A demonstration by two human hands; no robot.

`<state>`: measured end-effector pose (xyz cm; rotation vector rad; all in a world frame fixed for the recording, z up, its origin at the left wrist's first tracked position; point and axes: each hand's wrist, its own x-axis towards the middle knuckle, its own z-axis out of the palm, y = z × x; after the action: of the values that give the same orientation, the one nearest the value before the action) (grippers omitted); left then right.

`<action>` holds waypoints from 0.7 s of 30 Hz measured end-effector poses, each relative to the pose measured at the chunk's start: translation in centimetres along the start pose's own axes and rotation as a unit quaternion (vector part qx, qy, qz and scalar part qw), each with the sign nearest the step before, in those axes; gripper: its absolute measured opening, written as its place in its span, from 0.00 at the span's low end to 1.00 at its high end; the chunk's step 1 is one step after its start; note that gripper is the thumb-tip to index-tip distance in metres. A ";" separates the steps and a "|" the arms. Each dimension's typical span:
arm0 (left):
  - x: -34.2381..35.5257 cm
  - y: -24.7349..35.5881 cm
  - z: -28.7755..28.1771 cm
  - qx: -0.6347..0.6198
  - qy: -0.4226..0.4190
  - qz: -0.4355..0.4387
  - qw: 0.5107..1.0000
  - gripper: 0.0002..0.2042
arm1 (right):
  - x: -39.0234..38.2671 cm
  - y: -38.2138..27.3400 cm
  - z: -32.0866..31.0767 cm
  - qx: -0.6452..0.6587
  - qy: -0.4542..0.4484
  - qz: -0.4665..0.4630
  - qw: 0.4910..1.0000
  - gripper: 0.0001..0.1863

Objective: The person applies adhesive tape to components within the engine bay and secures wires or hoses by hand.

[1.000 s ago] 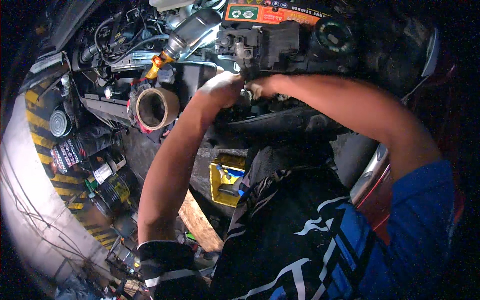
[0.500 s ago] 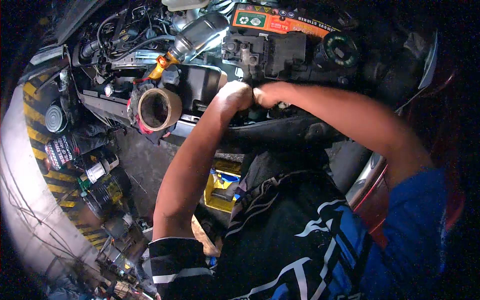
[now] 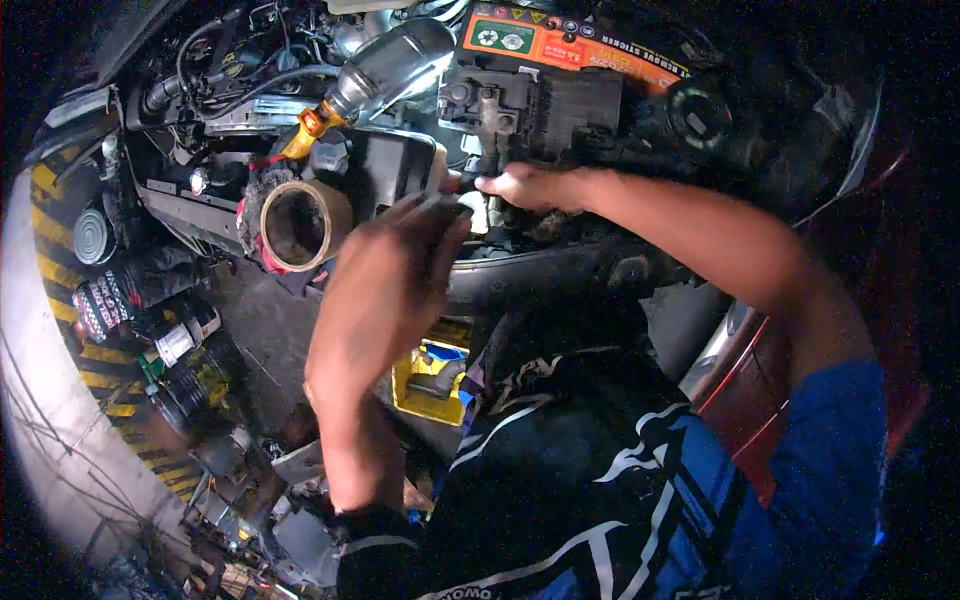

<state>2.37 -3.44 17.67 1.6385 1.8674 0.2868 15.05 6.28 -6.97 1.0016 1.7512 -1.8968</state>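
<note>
dark car parts fill the top of the view, an open engine bay with hoses and wires. the right hand (image 3: 525,187) reaches into it and pinches a small pale part (image 3: 478,212) just under the black battery (image 3: 560,105) with the orange sticker. the fingers are curled on that part. the left hand (image 3: 395,265) is up close and blurry, right beside the right hand, with its fingers bent around something thin and dark. i cannot tell what that thing is.

left of the hands a roll of brown tape (image 3: 300,224) sits on a red rag (image 3: 262,215). above it a work lamp (image 3: 385,62) with a yellow and orange handle shines on the parts. lower down, between the arms, a yellow box (image 3: 420,375) lies on the dirty floor. bottles and cans (image 3: 175,345) stand by the yellow and black striped edge (image 3: 55,270) on the far left.

the left arm covers what is behind it. the person's blue and black shirt (image 3: 620,490) hides the floor below. the rim of the view is black.
</note>
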 end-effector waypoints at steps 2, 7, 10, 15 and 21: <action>-4.1 0.0 -0.9 -0.101 0.100 -0.081 0.987 0.07 | -1.6 -2.9 0.3 0.004 -0.004 -0.002 1.000 0.33; -10.3 -1.9 0.5 -0.130 0.154 -0.218 0.955 0.13 | 0.2 -3.4 2.5 0.034 0.033 0.053 0.997 0.32; -11.7 -2.4 2.1 -0.190 0.179 -0.267 0.928 0.13 | 1.1 -3.9 3.5 0.171 0.030 0.075 0.982 0.23; -12.5 -3.7 3.7 -0.180 0.190 -0.231 0.937 0.08 | 0.8 -5.3 4.0 0.109 0.097 0.109 0.983 0.18; -12.5 -5.6 3.6 -0.207 0.168 -0.191 0.945 0.09 | 0.7 -7.4 4.2 -0.007 0.046 0.108 0.993 0.20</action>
<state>0.33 -17.35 15.71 0.9659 2.1433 0.7695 8.39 3.53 -2.39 1.2368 1.6291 -1.7268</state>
